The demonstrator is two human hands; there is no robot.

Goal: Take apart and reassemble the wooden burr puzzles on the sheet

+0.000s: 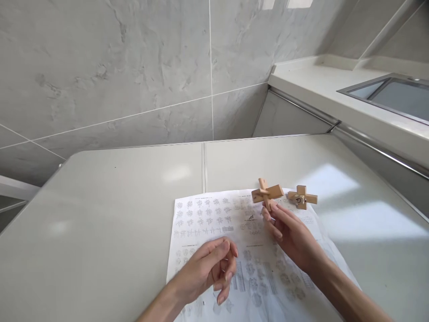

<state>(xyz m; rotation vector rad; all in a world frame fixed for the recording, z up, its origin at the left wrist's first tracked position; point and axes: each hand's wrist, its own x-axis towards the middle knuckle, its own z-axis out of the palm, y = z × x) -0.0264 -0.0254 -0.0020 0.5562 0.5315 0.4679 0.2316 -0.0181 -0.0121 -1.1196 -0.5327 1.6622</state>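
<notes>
A wooden interlocking puzzle (275, 192), made of crossed light-brown bars, is tilted above the top part of a printed sheet. My right hand (290, 228) pinches the lower end of one of its bars between thumb and fingers. A second wooden puzzle (301, 198) of crossed blocks, with a dark round mark on it, rests just to the right, at the sheet's upper right edge. My left hand (214, 268) hovers over the middle of the printed sheet (197, 232), its fingers loosely bent with gaps between them and nothing in them. The sheet shows rows of small puzzle drawings.
The sheet lies on a pale glossy table (100, 232) with a seam down its middle. Behind it rises a grey tiled wall (134, 67). To the right stands a white counter (311, 85) with a metal-framed sink or opening (392, 96).
</notes>
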